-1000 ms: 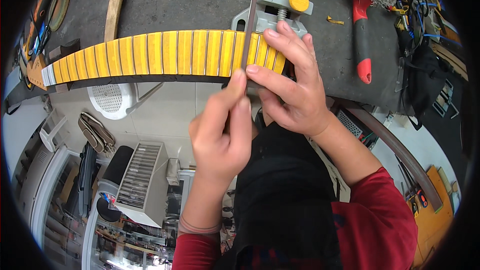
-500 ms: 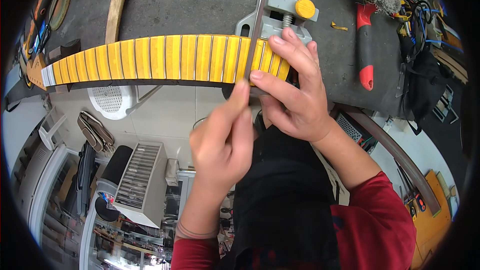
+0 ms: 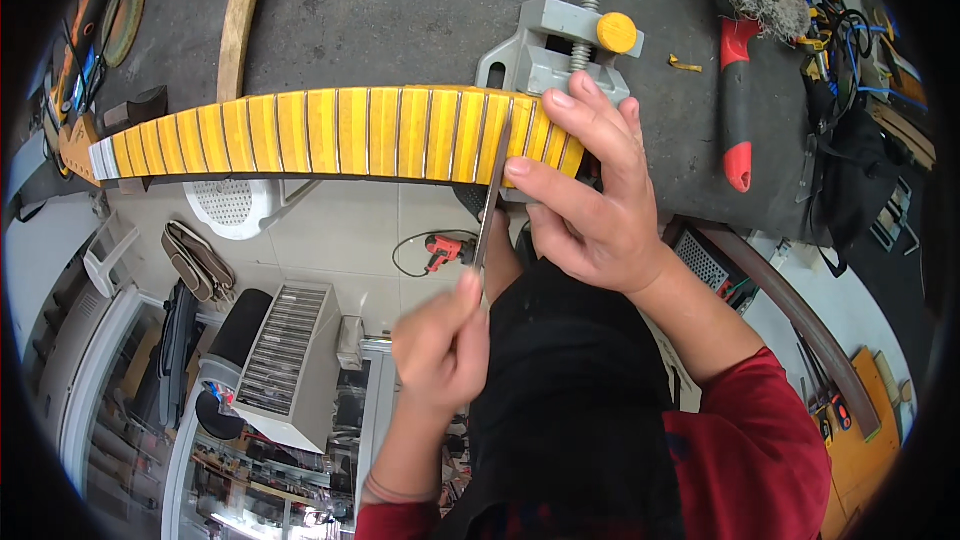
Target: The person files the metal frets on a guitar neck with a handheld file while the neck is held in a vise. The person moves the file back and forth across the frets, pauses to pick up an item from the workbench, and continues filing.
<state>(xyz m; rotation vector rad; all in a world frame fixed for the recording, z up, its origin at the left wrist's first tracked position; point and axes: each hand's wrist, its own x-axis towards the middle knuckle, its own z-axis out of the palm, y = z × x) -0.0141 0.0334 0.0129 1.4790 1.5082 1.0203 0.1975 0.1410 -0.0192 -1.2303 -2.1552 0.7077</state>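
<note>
Head view: file (image 3: 490,215) slid well toward near side since earlier frame, left hand (image 3: 440,345) along with it, bit blurry. Left's pinching file's near end. Right hand (image 3: 595,225) fairly wide, fingers resting on right end of yellow-taped guitar neck (image 3: 320,130), index tip right by file. Neck runs left to right along near edge of bench (image 3: 400,30), grey vise (image 3: 530,70) just beyond its right end. IMO: light, even strokes, stay on fret line, let index guide, don't chew tape.

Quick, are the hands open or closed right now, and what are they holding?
Left hand: closed, holding a thin metal file.
Right hand: open, resting on the yellow-taped neck.
</note>
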